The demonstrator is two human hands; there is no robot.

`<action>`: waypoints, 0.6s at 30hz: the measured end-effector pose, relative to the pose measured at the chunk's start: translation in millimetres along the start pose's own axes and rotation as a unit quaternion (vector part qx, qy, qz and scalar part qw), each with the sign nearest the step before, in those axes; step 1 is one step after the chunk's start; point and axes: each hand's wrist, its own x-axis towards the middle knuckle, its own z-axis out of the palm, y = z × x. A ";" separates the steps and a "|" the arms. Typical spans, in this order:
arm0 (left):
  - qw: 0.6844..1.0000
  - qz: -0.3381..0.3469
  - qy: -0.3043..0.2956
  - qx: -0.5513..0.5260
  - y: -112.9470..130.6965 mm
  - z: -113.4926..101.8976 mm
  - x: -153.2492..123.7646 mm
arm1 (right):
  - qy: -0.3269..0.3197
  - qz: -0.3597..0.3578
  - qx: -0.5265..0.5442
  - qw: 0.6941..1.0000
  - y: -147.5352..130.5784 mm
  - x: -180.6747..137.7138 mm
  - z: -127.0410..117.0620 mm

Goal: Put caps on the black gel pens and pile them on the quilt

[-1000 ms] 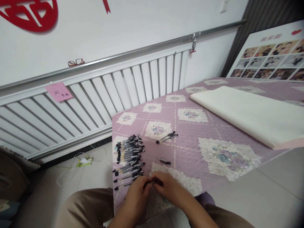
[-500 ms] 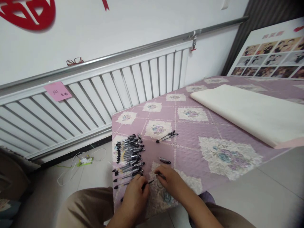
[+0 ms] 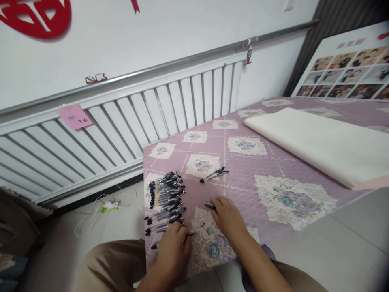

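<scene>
My left hand [image 3: 174, 249] is closed around a pen [image 3: 192, 234] at the near end of the table, its dark tip sticking out to the right past my thumb and the rest hidden in my fingers. Farther right, my right hand [image 3: 226, 215] has its fingers on the right end of a black pen cap [image 3: 208, 204], which lies on the cloth. Between the hands rests a small silvery pen piece [image 3: 202, 223]. Several black-capped gel pens [image 3: 166, 194] lie side by side in a column just beyond my left hand.
Two more pens [image 3: 214, 174] lie apart, farther up the purple flowered tablecloth [image 3: 246, 170]. A folded cream sheet [image 3: 316, 142] covers the right side. The white radiator [image 3: 182, 101] stands behind the table, and a cable with a green-edged block [image 3: 110, 206] is on the floor.
My right hand has moved away from my left hand, up and right to the pen cap. The small silvery piece now lies on the cloth. My left hand stays almost in place.
</scene>
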 end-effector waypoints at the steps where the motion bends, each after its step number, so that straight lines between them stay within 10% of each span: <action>1: 1.000 0.001 0.000 0.004 -0.6 0.5 0.1 | -0.012 -0.001 -0.006 1.000 0.3 0.2 -0.4; 18: 0.999 0.017 0.014 0.034 -11.3 6.3 -0.6 | -0.095 -0.114 0.091 0.985 -13.1 -12.0 -4.6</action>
